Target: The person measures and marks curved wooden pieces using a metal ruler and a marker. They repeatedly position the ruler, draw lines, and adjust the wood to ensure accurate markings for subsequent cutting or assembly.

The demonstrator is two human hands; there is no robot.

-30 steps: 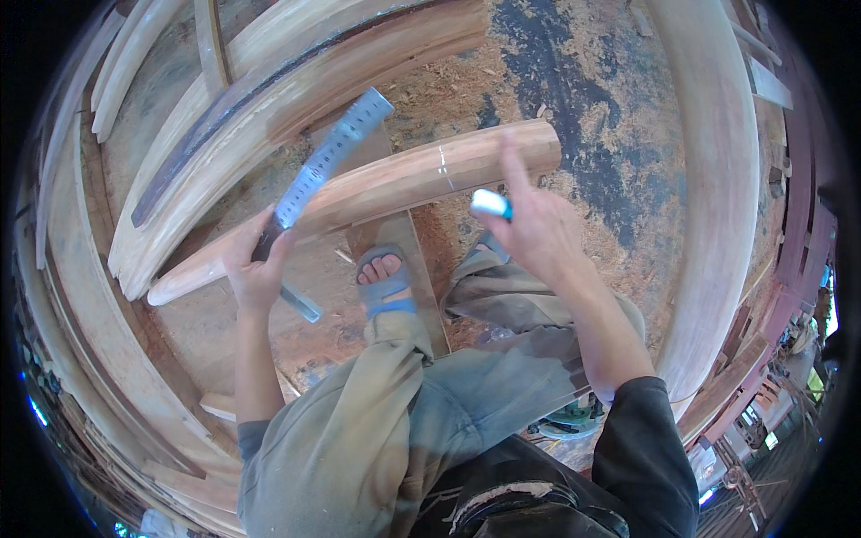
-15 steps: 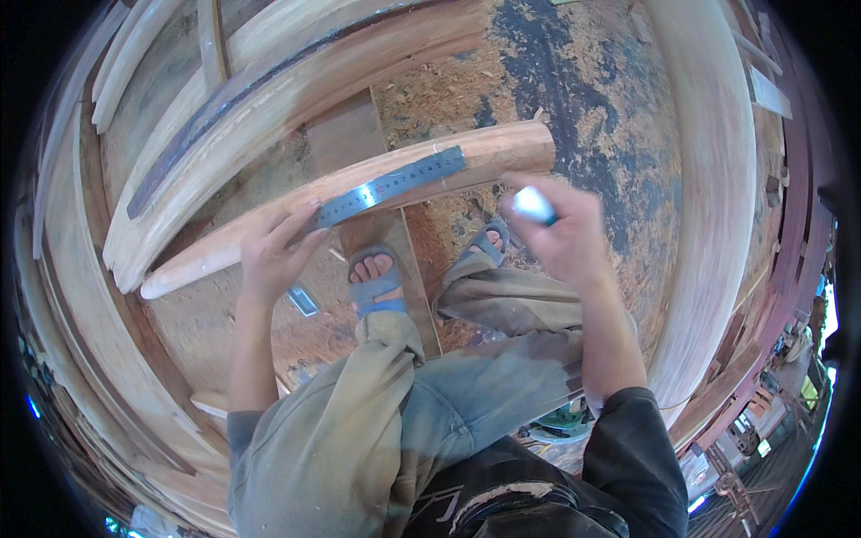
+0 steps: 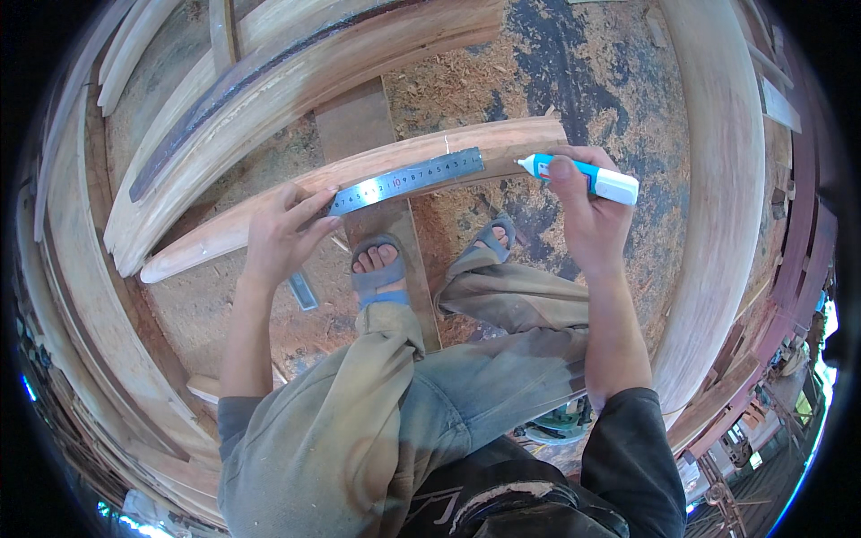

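A steel ruler [image 3: 408,181] lies along the near side of a long, curved piece of wood [image 3: 359,164]. My left hand [image 3: 285,235] pinches the ruler's left end between thumb and fingers, against the wood. A short white line [image 3: 447,143] crosses the wood just above the ruler. In my right hand [image 3: 592,215] is a blue-and-white correction pen [image 3: 578,177], gripped with its white tip pointing left. That tip is held apart from the ruler, a little right of its far end.
More curved timbers [image 3: 314,76] lie at the upper left, and a thick pale beam [image 3: 717,206] runs down the right. A small blue-grey block [image 3: 303,290] rests near my left foot [image 3: 377,269]. Wood shavings [image 3: 448,90] cover the ground; a green power tool [image 3: 560,421] sits by my leg.
My right hand has turned and shifted slightly right and up, so the pen now shows side-on with its tip leftward. The left hand still holds the ruler on the wood.
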